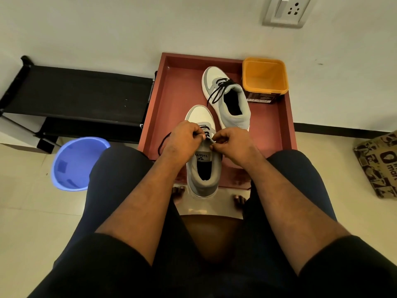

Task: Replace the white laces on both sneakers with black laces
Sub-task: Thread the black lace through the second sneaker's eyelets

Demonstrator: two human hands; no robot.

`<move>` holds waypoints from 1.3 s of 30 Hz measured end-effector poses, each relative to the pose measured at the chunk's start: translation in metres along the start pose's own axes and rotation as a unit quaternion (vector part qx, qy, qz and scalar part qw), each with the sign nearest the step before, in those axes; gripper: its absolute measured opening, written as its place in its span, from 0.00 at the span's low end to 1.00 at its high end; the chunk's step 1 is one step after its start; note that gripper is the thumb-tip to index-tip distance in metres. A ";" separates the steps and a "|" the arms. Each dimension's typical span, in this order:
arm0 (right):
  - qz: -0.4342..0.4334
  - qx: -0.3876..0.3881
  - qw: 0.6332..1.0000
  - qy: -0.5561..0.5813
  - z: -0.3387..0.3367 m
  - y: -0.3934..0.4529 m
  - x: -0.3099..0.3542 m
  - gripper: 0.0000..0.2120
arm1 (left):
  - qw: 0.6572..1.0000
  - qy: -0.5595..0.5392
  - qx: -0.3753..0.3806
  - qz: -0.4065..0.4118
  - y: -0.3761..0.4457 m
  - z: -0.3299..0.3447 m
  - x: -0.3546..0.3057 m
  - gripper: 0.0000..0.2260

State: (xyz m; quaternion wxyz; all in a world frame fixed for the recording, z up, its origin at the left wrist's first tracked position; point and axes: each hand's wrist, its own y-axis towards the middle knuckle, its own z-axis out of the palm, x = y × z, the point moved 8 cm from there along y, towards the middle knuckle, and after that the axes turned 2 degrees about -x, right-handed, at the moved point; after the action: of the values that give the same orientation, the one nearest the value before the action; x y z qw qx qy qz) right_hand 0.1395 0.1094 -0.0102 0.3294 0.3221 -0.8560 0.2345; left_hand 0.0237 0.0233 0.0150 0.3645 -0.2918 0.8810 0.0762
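Near sneaker: a white and grey sneaker (203, 160) is seen in the centre of the frame, its toe pointed to the top, its heel hanging over the lower edge of the red tray (169, 87). A label with letters is visible on its tongue.
Black lace of near sneaker: the black lace (163, 141) is threaded through the upper eyelets, and one loose end is curved out to the left of the shoe, over the tray edge.
Left hand: the left hand (182, 139) is placed over the left side of the lacing; its fingers are curled and the lace is pinched between them.
Right hand: the right hand (231, 143) is placed on the right side of the tongue, its fingers curled, and the pale tip of the lace is pinched by thumb and finger.
Far sneaker: the second sneaker (227, 97) is laid higher on the tray, a little to the right, and is already laced in black, with loose ends on its left side.
Orange tub: an open orange container (265, 76) is set in the upper right corner of the tray, just beside the far sneaker.
Blue bucket: a blue bucket (75, 162) is seen at the left, on the floor, beside the person's knee.
Black rack: a low black rack (81, 93) is placed at the upper left, against the wall.
Cardboard box: a printed box (378, 164) is cut by the right edge of the frame.
Wall socket: a switch plate (286, 10) is seen at the top right.
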 end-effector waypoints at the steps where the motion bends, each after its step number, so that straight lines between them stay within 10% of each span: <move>1: 0.013 -0.001 0.999 0.033 0.000 0.000 -0.003 0.11 | 1.000 -0.004 -0.003 -0.001 0.000 0.001 0.000 0.06; 30: 0.127 -0.051 0.960 0.245 0.004 -0.008 -0.016 0.09 | 0.997 0.044 -0.006 0.064 -0.014 0.026 0.000 0.17; 33: 0.119 -0.097 0.885 0.439 -0.008 -0.009 -0.006 0.11 | 0.994 0.078 -0.016 0.074 -0.013 0.025 0.000 0.14; 36: 0.116 -0.099 0.676 0.721 -0.024 -0.012 -0.004 0.10 | 0.994 0.077 -0.027 0.079 -0.012 0.025 0.001 0.13; 37: 0.119 -0.094 0.656 0.739 -0.029 -0.013 -0.006 0.10 | 0.994 0.075 -0.027 0.079 -0.011 0.026 0.001 0.12; 39: 0.124 -0.107 0.761 0.628 -0.040 -0.013 -0.013 0.09 | 0.994 0.072 -0.027 0.074 -0.011 0.026 0.002 0.12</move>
State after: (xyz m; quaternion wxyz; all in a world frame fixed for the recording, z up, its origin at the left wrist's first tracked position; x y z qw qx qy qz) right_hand 0.1730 0.1302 0.0101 0.7936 -0.0433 -0.5097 0.3294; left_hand 0.0439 0.0227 -0.0041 0.2856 -0.2397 0.9219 0.1053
